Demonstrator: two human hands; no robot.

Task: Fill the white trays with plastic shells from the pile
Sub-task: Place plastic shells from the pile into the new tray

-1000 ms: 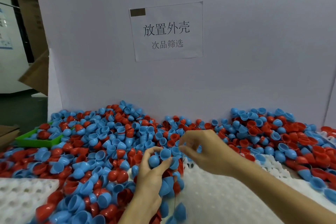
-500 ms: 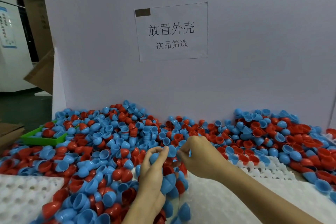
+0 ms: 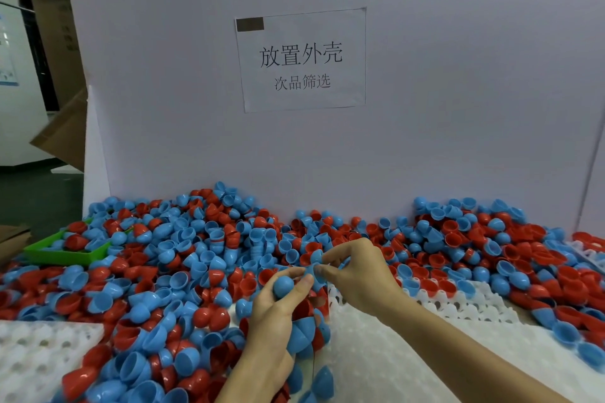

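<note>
Smooth blue plastic half-sphere shells stacked in the left hand, fingers curled round them, right hand fingers pinching one blue shell, glossy red-and-blue pile, dimpled white foam trays, green bin, white board.

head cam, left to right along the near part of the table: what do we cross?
White tray at the left edge → red and blue shells piled → left hand gripping a blue shell → right hand pinching another blue shell → white tray on the right → more loose shells at the right edge.
</note>
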